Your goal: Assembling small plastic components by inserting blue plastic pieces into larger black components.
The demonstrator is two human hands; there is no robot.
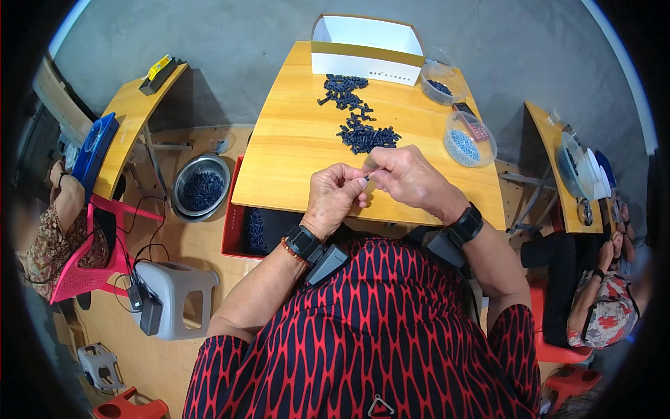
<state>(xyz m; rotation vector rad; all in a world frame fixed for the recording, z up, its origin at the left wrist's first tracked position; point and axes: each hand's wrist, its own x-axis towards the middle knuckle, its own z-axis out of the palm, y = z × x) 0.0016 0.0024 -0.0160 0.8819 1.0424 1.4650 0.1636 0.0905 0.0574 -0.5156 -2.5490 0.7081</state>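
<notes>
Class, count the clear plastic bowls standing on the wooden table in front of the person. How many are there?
2. One clear bowl with dark pieces stands beside the white box; the other, holding pale blue pieces, stands nearer on the table's right edge.

Yellow wooden table (293, 150), dark blue small parts (356, 115), white box (366, 45), red-and-black patterned blouse (377, 335).

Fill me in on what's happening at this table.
A person seated at a wooden table pinches a small dark part between the left hand and right hand. A pile of similar black parts lies ahead, before a white box and two clear bowls.
</notes>
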